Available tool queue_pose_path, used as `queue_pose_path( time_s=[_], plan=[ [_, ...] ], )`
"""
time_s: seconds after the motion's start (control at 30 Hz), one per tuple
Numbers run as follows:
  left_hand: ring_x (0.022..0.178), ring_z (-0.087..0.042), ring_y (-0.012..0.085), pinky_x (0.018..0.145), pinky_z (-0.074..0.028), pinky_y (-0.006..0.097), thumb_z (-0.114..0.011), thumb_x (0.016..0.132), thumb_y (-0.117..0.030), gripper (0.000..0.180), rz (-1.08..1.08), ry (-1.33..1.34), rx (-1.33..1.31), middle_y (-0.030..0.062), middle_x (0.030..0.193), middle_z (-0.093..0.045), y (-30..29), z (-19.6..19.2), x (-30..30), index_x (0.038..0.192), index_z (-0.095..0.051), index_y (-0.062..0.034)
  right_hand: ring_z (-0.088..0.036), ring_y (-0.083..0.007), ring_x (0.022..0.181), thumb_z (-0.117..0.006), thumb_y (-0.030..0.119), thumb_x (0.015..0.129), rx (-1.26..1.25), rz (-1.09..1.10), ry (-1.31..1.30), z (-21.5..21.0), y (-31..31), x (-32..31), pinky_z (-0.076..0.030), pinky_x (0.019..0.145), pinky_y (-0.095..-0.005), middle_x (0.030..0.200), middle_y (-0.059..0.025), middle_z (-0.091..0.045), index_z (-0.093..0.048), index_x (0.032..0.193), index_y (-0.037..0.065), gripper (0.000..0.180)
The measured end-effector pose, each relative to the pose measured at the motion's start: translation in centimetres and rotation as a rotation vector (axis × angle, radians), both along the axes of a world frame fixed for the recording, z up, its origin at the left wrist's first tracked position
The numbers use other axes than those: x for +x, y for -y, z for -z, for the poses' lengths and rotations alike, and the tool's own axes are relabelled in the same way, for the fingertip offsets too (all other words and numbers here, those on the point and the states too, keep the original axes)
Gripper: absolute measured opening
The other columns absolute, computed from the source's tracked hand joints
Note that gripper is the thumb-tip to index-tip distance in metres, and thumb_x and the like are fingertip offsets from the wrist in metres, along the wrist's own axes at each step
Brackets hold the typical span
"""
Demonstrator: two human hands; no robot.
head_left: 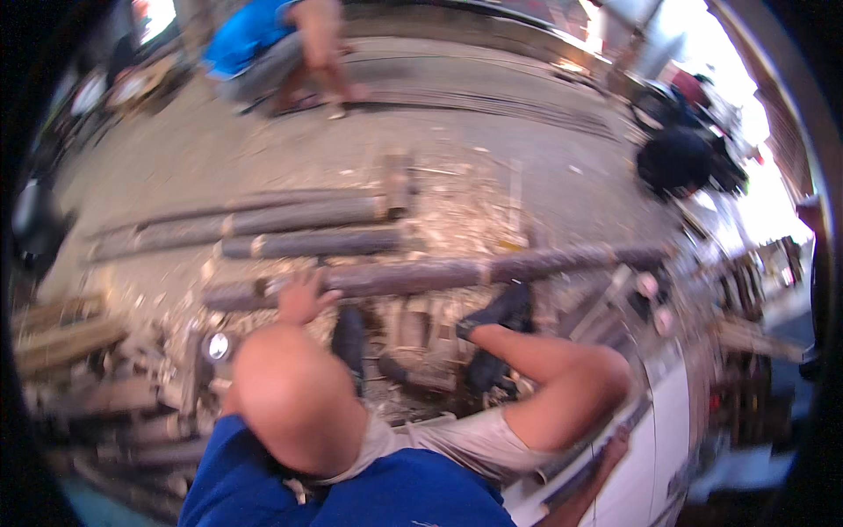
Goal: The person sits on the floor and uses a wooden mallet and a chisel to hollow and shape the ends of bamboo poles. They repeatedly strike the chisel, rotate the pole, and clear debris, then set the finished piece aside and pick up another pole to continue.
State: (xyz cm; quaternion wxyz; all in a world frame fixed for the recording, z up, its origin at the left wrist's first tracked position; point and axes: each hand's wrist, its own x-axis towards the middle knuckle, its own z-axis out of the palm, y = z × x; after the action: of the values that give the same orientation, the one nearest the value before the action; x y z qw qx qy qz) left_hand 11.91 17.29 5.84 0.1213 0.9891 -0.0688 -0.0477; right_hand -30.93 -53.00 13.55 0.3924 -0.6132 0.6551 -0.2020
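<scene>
A long, dark bark-covered log (404, 277) with pale notched bands lies crosswise in front of my feet. On its left part rests my left hand (303, 299), fingers spread, pressing from above without wrapping round it. Down at the lower right, my right hand (613, 446) is beside a dark, narrow length (571, 486) along a white tiled surface (654, 430). Blur hides its fingers, so I cannot make out whether it grips anything. Beyond the long log lie a shorter log (320, 242) and another notched log (303, 216).
Wood chips (461, 211) cover the ground around the logs. Stacked timber (75, 334) stands at the left. Far off, a person in a blue shirt (250, 39) crouches by long thin rods (492, 104). A dark rounded object (674, 162) sits at the far right.
</scene>
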Motion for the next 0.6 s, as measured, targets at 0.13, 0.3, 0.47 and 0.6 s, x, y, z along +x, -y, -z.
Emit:
queue_pose_path(
  time_s=[0.13,0.3,0.47,0.6],
  plan=[
    [0.142,-0.041,0.0362,0.110,-0.037,0.057,-0.088,0.072,-0.043,0.090,-0.084,0.002,0.165,0.0129,0.150,-0.048,1.6,-0.1,-0.1,0.148,-0.046,-0.0210,-0.059,-0.0316,0.123,-0.055,0.044,0.100,-0.262,-0.346,0.533,-13.0,-2.5,10.8,-0.045,0.108,-0.0441,0.132,-0.0148,-0.061,-0.053,0.142,0.005,0.057],
    [0.134,-0.044,0.0372,0.111,-0.035,0.057,-0.091,0.065,-0.044,0.092,0.039,0.027,0.190,0.0156,0.138,-0.052,0.7,0.4,0.9,0.142,-0.048,-0.0161,-0.047,-0.0343,0.137,-0.058,0.050,0.099,0.110,-0.383,0.946,-15.3,-11.4,30.2,-0.044,0.112,-0.0457,0.151,-0.0206,-0.042,-0.036,0.154,0.008,0.072],
    [0.126,-0.051,0.0357,0.111,-0.035,0.059,-0.092,0.062,-0.040,0.087,0.176,0.103,0.095,0.0142,0.128,-0.056,-1.4,1.2,1.2,0.134,-0.051,-0.0126,-0.054,-0.0316,0.123,-0.067,0.063,0.087,0.297,-0.105,0.539,1.9,-7.0,42.1,-0.046,0.095,-0.0410,0.146,-0.0159,-0.052,-0.047,0.149,0.015,0.081],
    [0.120,-0.053,0.0307,0.112,-0.035,0.058,-0.093,0.059,-0.043,0.096,0.224,0.104,0.088,0.0093,0.120,-0.056,-2.3,1.9,1.7,0.138,-0.048,-0.0119,-0.057,-0.0346,0.123,-0.053,0.069,0.091,0.522,-0.281,0.502,12.7,-2.3,45.7,-0.047,0.100,-0.0483,0.145,-0.0157,-0.054,-0.048,0.149,0.010,0.083]
  ],
)
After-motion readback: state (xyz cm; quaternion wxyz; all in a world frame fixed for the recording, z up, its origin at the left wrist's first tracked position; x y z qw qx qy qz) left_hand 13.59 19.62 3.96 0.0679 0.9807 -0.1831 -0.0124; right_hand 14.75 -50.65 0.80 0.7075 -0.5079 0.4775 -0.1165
